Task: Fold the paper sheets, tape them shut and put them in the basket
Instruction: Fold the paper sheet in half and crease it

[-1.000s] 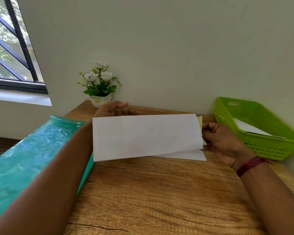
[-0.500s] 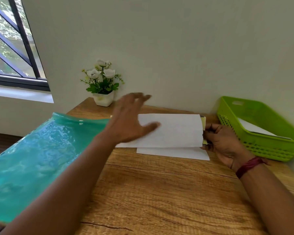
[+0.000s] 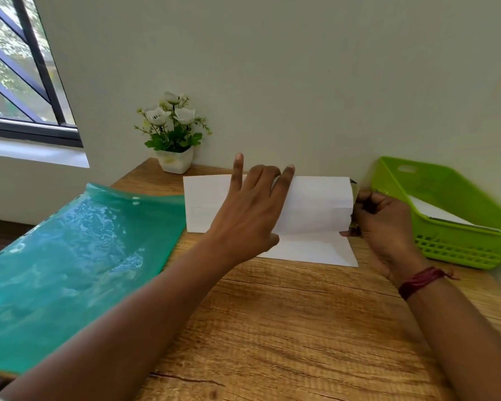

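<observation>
A white paper sheet (image 3: 315, 209), folded over on itself, lies on the wooden table (image 3: 287, 328) near the wall. My left hand (image 3: 252, 215) lies flat on the folded flap with straight, spread fingers and presses it down. My right hand (image 3: 379, 224) has curled fingers at the sheet's right edge and pinches it; a small yellowish item shows there, partly hidden. The green basket (image 3: 457, 250) stands at the right with a white sheet (image 3: 443, 214) inside.
A teal plastic folder (image 3: 70, 256) covers the table's left side and hangs over its edge. A small white pot of white flowers (image 3: 174, 137) stands at the back by the wall. A window is at the far left.
My left hand let go of the sheet's left end, moved right and came down flat on the flap. The paper, held up a second ago, now lies on the table.
</observation>
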Demonstrator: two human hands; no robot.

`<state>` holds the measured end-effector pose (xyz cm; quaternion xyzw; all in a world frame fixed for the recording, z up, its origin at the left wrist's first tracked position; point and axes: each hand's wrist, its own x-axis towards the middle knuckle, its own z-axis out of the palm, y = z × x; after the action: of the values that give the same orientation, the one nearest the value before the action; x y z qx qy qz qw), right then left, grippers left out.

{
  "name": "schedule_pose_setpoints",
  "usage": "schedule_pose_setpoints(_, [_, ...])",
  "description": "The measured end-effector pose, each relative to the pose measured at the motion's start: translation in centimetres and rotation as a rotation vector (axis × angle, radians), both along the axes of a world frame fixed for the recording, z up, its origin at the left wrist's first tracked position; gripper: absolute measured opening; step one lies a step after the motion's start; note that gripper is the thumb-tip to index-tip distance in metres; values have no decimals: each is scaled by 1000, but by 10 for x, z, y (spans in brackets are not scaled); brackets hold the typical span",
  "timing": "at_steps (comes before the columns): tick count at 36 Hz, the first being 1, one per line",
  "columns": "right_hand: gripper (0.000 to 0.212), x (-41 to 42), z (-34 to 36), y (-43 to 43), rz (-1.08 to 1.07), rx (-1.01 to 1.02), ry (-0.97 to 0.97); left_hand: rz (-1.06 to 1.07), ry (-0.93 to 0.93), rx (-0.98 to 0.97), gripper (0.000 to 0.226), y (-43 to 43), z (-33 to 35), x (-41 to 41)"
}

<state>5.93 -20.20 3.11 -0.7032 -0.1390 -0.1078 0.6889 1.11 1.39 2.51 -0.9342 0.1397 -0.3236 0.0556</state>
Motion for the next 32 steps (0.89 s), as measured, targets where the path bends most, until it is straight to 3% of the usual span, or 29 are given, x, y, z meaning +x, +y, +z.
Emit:
schedule_pose_setpoints(7, [28,8,-7,-5,-69,-22,4,69,11,23,114,-1,0,0])
schedule_pose_setpoints(16, [30,21,-17,-15,-123,-29,162,151,106,12,110,11,3,3])
schedule_pose_setpoints(20, [33,16,-16,-12,-71,-33,212,169,158,8,113,17,1,4])
schedule_pose_setpoints(32, [15,3,-21,6,77,-71,399,89,247,1,116,12,-8,3])
